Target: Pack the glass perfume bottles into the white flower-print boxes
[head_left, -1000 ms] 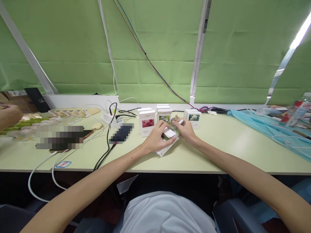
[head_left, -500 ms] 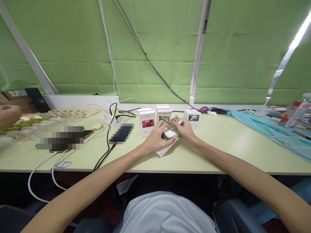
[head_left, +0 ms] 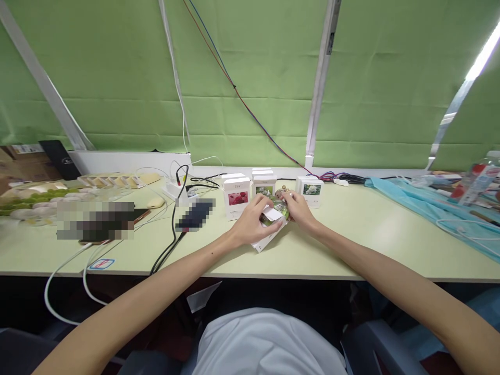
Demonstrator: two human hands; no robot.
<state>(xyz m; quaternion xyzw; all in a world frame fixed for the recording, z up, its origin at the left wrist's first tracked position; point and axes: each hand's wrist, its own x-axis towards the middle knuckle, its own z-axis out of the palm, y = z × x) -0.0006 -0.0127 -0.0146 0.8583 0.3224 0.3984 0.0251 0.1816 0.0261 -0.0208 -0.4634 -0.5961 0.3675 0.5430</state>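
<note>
My left hand (head_left: 253, 223) is closed round a small white box (head_left: 266, 242), tilted on the table with a flap raised near its upper end. At that end shows a clear, rounded, shiny object with green in it (head_left: 282, 206). My right hand (head_left: 299, 211) pinches this object at its right side, and a small gold-coloured piece (head_left: 284, 189) sticks up by the fingertips. How far the object sits inside the box is hidden by my fingers. Close behind stand white boxes with flower pictures: a red-flower box (head_left: 238, 199), a green-picture box (head_left: 264, 183) and a white-flower box (head_left: 311, 192).
On the left lie a phone (head_left: 195, 214), a pixelated dark device (head_left: 96, 221), cables and a power strip (head_left: 175, 191). Trays of green and pale round pieces (head_left: 39, 203) stand farther left. A blue plastic sheet (head_left: 422, 213) and a bottle (head_left: 478, 179) are at the right.
My right fingers have shifted slightly, and more of the clear green object shows beside the flap. My left hand and the box stay put. Another person's hand at the far left has left the view.
</note>
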